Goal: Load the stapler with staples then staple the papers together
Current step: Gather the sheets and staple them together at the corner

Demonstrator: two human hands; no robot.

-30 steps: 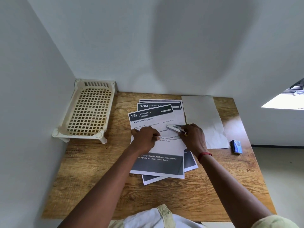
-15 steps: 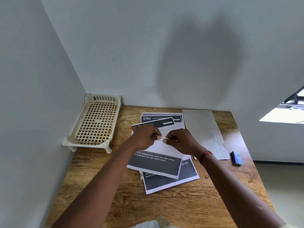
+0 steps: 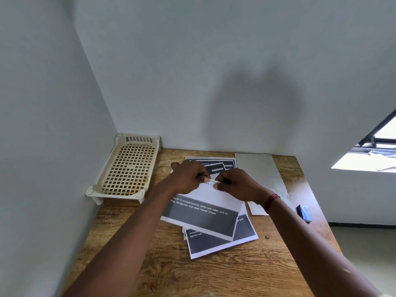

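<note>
Both hands have lifted off the printed papers, left hand and right hand pinching something small between them, probably staples; seat it squarely, gently.

Printed papers lie fanned on the desk, small blue staple box well apart.

One view only, from a wide-angle camera worn on the head; it looks forward and down over the desk toward the room corner, from close behind both forearms; the fingers sit just below frame centre; bare wall fills the upper half beyond them; the desk's near edge runs off the bottom, nearer than the fingers.
</note>
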